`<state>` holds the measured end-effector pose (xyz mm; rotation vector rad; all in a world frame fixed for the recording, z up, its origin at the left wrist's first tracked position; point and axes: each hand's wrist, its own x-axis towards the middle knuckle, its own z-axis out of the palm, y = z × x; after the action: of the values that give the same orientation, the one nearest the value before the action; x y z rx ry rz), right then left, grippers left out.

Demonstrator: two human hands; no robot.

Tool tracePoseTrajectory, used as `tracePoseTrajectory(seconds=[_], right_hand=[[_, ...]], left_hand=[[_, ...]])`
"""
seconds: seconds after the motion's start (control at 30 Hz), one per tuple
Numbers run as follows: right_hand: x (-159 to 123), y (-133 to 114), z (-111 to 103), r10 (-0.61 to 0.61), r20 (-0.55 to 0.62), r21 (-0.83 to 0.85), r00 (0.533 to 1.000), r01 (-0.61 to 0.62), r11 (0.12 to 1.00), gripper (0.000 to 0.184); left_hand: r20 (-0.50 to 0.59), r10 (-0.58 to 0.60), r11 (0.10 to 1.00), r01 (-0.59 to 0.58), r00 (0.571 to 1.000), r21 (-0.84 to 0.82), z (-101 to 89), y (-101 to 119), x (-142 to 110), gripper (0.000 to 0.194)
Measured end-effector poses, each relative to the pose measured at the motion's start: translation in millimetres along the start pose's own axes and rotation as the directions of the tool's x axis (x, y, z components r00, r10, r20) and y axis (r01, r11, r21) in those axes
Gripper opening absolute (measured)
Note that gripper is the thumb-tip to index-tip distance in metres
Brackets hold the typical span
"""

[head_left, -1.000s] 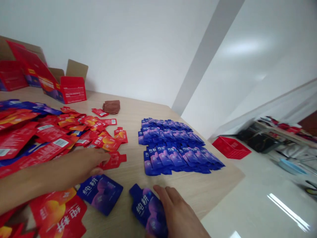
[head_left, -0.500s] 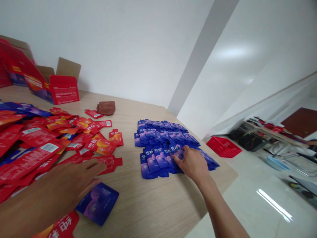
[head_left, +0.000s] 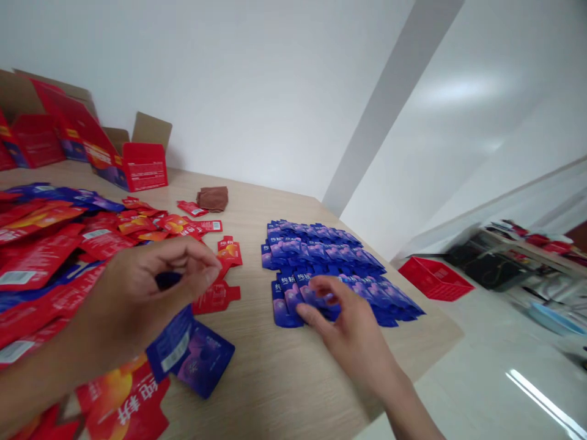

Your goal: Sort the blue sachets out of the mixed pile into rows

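I judge a pick-up step: left hand (head_left: 132, 296) curled, seemingly pinching a barcoded blue pouch (head_left: 172, 348) well in from the bench's (head_left: 275, 379) right edge, right hand (head_left: 351, 321) half-open, apparently unladen, by the blue rows (head_left: 330, 250) nearer that edge; next move calls for clearing the pouch beneath (head_left: 210, 360).

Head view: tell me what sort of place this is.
Probably a workroom for handling packaged goods: a table holds a loose heap of red and blue pouches, overlapping rows of blue pouches, and open cartons behind the heap.
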<state>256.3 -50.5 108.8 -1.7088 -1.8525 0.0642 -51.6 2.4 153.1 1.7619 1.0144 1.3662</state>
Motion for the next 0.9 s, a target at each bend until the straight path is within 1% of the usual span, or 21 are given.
tracePoseTrajectory(seconds=[0.03,0.07,0.13,0.17,0.2,0.23,0.33,0.4,0.43,0.5,0.57,0.6,0.63,0.67,0.7,0.73,0.77,0.8,0.83,0.87,0.9], right_hand=[[-12.3,-16.2,11.2,-0.052,-0.006,0.140,0.999,0.052,0.989,0.043],[-24.1,-33.1,23.6,-0.091,-0.031,0.226,0.995,0.096,0.969,0.052],[-41.8,-64.1,48.7,-0.177,-0.102,0.315,0.979,0.201,0.927,0.074],[-46.5,-76.3,59.3,-0.202,-0.128,0.345,0.971,0.234,0.909,0.079],[-48.5,-85.4,67.6,-0.213,-0.143,0.370,0.966,0.252,0.894,0.077],[-48.1,-91.3,73.1,-0.207,-0.151,0.399,0.966,0.252,0.882,0.070],[-40.9,-92.5,74.3,-0.131,-0.139,0.521,0.981,0.185,0.833,0.039],[-37.8,-86.4,68.7,-0.051,-0.059,0.638,0.997,0.078,0.766,0.020],[-37.4,-83.2,66.1,0.003,-0.007,0.704,1.000,0.003,0.710,0.019],[-37.8,-77.9,63.4,0.123,0.091,0.831,0.988,-0.144,0.537,0.031],[-37.8,-73.6,63.5,0.189,0.182,0.912,0.965,-0.238,0.333,0.047],[-37.3,-71.3,63.8,0.190,0.228,0.926,0.955,-0.273,0.262,0.053],[-36.5,-68.4,63.8,0.187,0.259,0.926,0.948,-0.298,0.230,0.057],[-35.5,-64.9,63.3,0.193,0.255,0.924,0.948,-0.297,0.240,0.058],[-34.4,-60.9,62.2,0.216,0.202,0.920,0.955,-0.261,0.294,0.058],[-33.4,-56.5,60.8,0.249,0.095,0.901,0.964,-0.190,0.391,0.060],[-32.7,-52.1,59.2,0.261,-0.046,0.848,0.964,-0.101,0.520,0.063],[-32.4,-48.0,57.6,0.224,-0.186,0.752,0.957,-0.008,0.659,0.067],[-32.4,-44.7,56.4,0.136,-0.295,0.622,0.946,0.082,0.779,0.068],[-32.9,-42.4,55.8,0.021,-0.355,0.482,0.935,0.164,0.861,0.065],[-33.6,-41.2,55.7,-0.092,-0.373,0.356,0.923,0.234,0.905,0.060]], left_hand=[[-0.041,-0.061,0.988,0.055,0.997,-0.148,7.4,9.1,3.6,0.016],[-0.061,-0.126,0.955,0.104,0.990,-0.279,14.9,15.1,6.6,0.019],[-0.067,-0.256,0.838,0.187,0.964,-0.512,29.1,19.9,10.0,0.023],[-0.068,-0.306,0.781,0.210,0.949,-0.588,35.3,20.1,10.6,0.025],[-0.074,-0.343,0.740,0.221,0.937,-0.635,40.5,19.8,10.7,0.026],[-0.077,-0.371,0.707,0.228,0.925,-0.669,44.7,19.5,10.5,0.027],[-0.072,-0.407,0.646,0.231,0.911,-0.727,50.9,19.1,8.3,0.029],[-0.061,-0.364,0.665,0.214,0.929,-0.716,51.4,16.9,5.0,0.028],[-0.044,-0.330,0.690,0.209,0.943,-0.693,51.4,14.4,2.6,0.028],[0.032,-0.265,0.755,0.228,0.964,-0.615,51.4,6.9,-3.2,0.031],[0.123,-0.195,0.820,0.231,0.973,-0.524,51.9,-1.9,-8.8,0.031],[0.158,-0.169,0.852,0.225,0.973,-0.472,52.3,-5.7,-10.8,0.030],[0.181,-0.157,0.881,0.220,0.971,-0.419,52.6,-8.8,-12.0,0.028],[0.184,-0.156,0.905,0.215,0.970,-0.367,52.9,-11.1,-12.3,0.026],[0.175,-0.172,0.921,0.221,0.969,-0.320,53.2,-12.6,-11.9,0.026],[0.162,-0.200,0.931,0.239,0.966,-0.275,53.6,-13.6,-10.9,0.028],[0.147,-0.227,0.938,0.256,0.963,-0.233,54.4,-14.4,-9.6,0.031],[0.129,-0.241,0.943,0.264,0.962,-0.203,55.6,-15.1,-8.4,0.032],[0.111,-0.250,0.947,0.267,0.962,-0.182,57.3,-15.8,-7.3,0.033],[0.101,-0.258,0.948,0.272,0.961,-0.163,59.6,-16.6,-6.6,0.034],[0.102,-0.269,0.947,0.282,0.958,-0.152,62.2,-17.4,-6.3,0.035]])
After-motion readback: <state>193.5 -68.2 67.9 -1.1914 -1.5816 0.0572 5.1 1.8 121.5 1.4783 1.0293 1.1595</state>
